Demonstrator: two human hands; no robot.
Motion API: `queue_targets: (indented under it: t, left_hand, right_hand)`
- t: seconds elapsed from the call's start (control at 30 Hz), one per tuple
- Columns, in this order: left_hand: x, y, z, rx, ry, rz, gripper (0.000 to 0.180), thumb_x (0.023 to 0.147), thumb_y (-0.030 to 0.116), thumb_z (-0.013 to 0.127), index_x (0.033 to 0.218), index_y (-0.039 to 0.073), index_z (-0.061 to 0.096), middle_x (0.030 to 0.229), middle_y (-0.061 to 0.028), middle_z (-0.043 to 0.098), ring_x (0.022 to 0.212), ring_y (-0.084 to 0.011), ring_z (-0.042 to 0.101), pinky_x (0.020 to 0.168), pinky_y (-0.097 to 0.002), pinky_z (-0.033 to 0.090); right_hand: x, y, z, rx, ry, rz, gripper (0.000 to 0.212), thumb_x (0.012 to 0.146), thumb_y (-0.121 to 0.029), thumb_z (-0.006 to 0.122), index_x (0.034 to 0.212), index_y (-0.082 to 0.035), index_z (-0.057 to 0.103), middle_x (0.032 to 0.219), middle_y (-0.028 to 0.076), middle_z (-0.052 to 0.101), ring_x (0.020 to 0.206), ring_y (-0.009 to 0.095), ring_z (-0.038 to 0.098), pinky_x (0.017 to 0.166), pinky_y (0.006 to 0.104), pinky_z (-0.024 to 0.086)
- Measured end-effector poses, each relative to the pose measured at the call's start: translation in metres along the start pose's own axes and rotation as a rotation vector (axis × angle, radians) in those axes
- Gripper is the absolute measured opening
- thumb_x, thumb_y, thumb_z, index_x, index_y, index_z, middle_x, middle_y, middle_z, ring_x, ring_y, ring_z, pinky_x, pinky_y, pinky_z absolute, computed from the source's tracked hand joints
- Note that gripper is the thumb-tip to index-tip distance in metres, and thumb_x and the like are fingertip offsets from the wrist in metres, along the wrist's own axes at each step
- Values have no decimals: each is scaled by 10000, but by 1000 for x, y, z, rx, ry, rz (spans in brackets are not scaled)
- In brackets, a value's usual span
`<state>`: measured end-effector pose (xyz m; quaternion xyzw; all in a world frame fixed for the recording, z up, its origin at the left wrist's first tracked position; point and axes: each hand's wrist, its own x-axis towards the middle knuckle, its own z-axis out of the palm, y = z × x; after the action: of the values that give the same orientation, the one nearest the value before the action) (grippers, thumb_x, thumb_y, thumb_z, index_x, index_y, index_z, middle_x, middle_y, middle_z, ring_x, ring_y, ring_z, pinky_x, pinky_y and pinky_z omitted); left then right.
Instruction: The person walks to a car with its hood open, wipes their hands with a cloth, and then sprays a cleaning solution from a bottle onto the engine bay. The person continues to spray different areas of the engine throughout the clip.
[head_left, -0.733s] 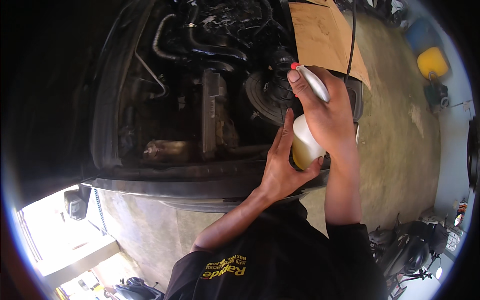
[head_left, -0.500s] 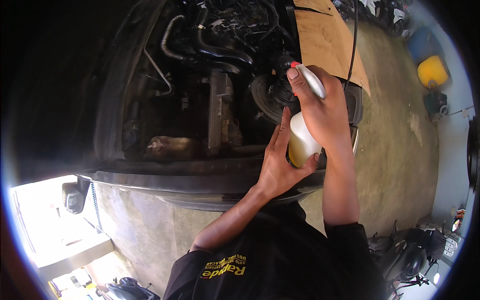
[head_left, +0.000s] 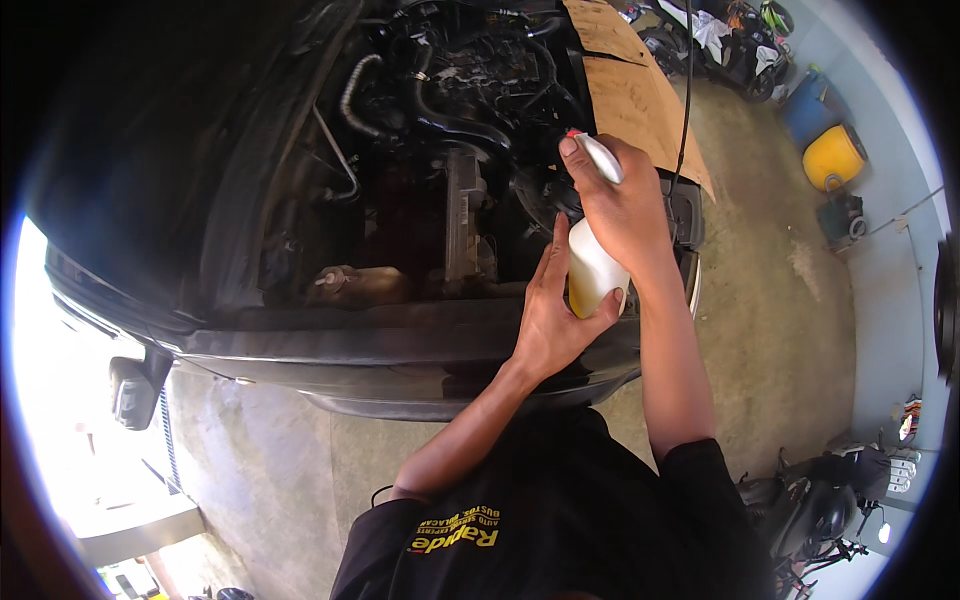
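Note:
A white spray bottle [head_left: 596,262] with a red nozzle is held over the open engine bay, its yellowish lower end toward me. My right hand [head_left: 625,205] is closed round its neck and trigger head, the thumb lying near the nozzle. Lower down, my left hand [head_left: 555,312] grips the bottle's body between fingers and thumb. Just beyond the bottle, a round black part [head_left: 535,195] of the engine is partly hidden by my hands. Black hoses [head_left: 450,122] run across the engine farther off.
Brown cardboard [head_left: 640,110] covers the car's right side, with a thin black rod [head_left: 686,90] rising past it. The dark front bumper [head_left: 400,350] lies between me and the bay. A yellow container [head_left: 833,158], a blue barrel [head_left: 808,110] and motorcycles [head_left: 815,515] stand to the right.
The view has shifted, so more of the car's left side and the engine shows. Both hands keep hold of the spray bottle, which sits slightly farther left in the picture.

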<state>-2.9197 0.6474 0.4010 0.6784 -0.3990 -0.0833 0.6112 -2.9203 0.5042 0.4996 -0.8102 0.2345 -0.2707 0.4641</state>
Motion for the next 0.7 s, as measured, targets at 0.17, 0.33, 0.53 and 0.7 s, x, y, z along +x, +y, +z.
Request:
queue_targets:
  t: [0.17,0.33,0.53,0.7]
  left_hand:
    - [-18,8,-19,19,41,37,1165,903,244,890,1755,-134,190,1468,-305,615,1313,-433,676,1103,-479,568]
    - [-28,11,-31,4,40,24,1149,928,244,882,1760,-126,181,1498,-307,598,1339,-443,660,1120,-489,556]
    - [-35,7,-32,146,71,264,1058,993,237,845,1785,-49,203,1584,-327,528,1452,-468,587,1194,-505,511]
    - [-36,-1,-57,46,12,221,845,1013,171,812,1736,33,398,1590,-288,536,1472,-477,570,1216,-499,503]
  right_hand:
    - [-14,-4,22,29,78,-175,575,1096,-548,753,1060,26,764,806,42,684,765,128,609,723,327,494]
    - [-23,-17,20,24,53,-75,566,1089,-551,762,1055,14,770,836,33,706,777,119,623,733,319,495]
    - [-2,-10,1,71,99,-78,493,1096,-478,772,983,2,769,817,3,693,745,111,580,700,318,459]
    - [31,-1,-12,-23,137,-106,460,1109,-444,758,902,-33,738,773,-4,638,717,104,519,662,327,396]
